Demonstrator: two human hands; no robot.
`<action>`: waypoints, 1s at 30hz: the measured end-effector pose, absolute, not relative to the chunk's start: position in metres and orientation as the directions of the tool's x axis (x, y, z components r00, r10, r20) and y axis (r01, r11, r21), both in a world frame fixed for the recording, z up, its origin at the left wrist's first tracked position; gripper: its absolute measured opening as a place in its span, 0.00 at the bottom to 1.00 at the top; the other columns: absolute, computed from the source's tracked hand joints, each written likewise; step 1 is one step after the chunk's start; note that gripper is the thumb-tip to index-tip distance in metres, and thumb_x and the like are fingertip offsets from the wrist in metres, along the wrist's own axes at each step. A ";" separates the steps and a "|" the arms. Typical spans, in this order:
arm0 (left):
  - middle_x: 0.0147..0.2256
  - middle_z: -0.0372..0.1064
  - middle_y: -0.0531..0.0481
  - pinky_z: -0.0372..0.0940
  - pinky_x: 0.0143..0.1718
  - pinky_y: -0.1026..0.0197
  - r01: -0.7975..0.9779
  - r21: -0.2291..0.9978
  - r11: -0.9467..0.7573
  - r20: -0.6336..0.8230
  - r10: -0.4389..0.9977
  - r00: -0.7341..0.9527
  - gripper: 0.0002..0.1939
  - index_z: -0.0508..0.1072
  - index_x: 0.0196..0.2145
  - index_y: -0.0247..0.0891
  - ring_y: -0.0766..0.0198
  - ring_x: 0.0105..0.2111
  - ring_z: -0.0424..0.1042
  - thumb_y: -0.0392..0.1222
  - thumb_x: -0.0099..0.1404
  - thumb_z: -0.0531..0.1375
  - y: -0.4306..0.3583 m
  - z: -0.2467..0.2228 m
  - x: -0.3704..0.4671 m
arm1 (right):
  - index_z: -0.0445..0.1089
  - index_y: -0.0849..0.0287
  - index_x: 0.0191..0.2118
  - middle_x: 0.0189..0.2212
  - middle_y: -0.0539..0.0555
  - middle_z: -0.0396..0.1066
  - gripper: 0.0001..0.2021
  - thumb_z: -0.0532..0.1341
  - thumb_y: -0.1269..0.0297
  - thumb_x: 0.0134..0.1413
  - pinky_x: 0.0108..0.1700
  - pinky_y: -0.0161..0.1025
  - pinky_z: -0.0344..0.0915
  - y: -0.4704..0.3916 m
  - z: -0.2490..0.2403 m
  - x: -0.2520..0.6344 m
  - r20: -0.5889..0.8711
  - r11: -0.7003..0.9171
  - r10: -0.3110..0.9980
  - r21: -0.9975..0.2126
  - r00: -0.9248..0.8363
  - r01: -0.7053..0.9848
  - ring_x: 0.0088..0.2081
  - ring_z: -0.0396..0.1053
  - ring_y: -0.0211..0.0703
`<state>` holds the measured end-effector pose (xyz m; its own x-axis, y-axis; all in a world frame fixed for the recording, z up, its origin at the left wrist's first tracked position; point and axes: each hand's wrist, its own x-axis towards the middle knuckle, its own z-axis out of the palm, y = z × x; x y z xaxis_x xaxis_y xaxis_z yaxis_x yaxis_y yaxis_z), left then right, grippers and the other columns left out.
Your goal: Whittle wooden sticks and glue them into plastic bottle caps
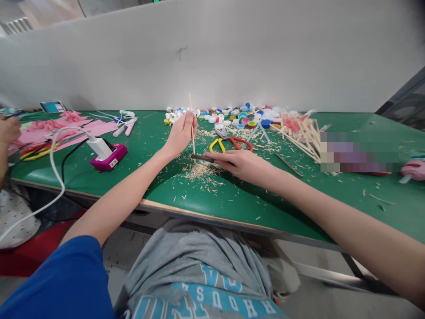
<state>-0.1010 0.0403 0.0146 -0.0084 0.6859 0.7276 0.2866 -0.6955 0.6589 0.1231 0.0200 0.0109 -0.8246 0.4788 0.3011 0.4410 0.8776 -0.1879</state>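
My left hand [181,133] is closed around a thin wooden stick [190,101], held nearly upright with its lower end near the table. My right hand [244,165] grips a dark narrow blade [202,157], whose tip meets the stick's lower part. Most of the blade's length is hidden by my fingers. Beneath both hands lies a small heap of pale wood shavings [199,172]. Just beyond my right hand rest pliers [229,139] with one yellow and one red handle.
Many coloured bottle caps [245,119] line the back of the green table [159,186]. Wooden sticks [307,139] and a dark rod [288,165] lie right. A purple power adapter [109,157] with white and black cables stands left, near pink sheets [99,128]. Another person's hand [9,129] shows far left.
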 end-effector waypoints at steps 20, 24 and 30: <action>0.19 0.55 0.56 0.56 0.20 0.64 0.285 0.662 -0.693 0.725 0.688 -0.010 0.22 0.59 0.26 0.41 0.70 0.18 0.58 0.60 0.68 0.46 0.041 0.013 -0.102 | 0.63 0.49 0.60 0.34 0.53 0.73 0.20 0.49 0.61 0.65 0.30 0.34 0.58 0.017 0.013 0.123 0.353 0.865 0.500 -0.166 -0.791 0.473 0.28 0.64 0.36; 0.19 0.56 0.56 0.55 0.21 0.63 0.281 0.660 -0.696 0.726 0.688 -0.001 0.21 0.58 0.26 0.41 0.70 0.18 0.58 0.59 0.69 0.46 0.042 0.012 -0.103 | 0.64 0.52 0.59 0.37 0.53 0.74 0.20 0.49 0.62 0.65 0.31 0.34 0.60 0.015 0.012 0.122 0.358 0.874 0.486 -0.218 -0.797 0.434 0.27 0.65 0.35; 0.19 0.56 0.57 0.55 0.22 0.63 0.300 0.657 -0.691 0.724 0.690 0.003 0.22 0.57 0.26 0.41 0.70 0.18 0.58 0.59 0.69 0.45 0.040 0.013 -0.103 | 0.63 0.48 0.60 0.43 0.53 0.74 0.19 0.51 0.62 0.65 0.36 0.35 0.63 0.017 0.007 0.122 0.289 0.887 0.462 -0.160 -0.839 0.433 0.37 0.70 0.39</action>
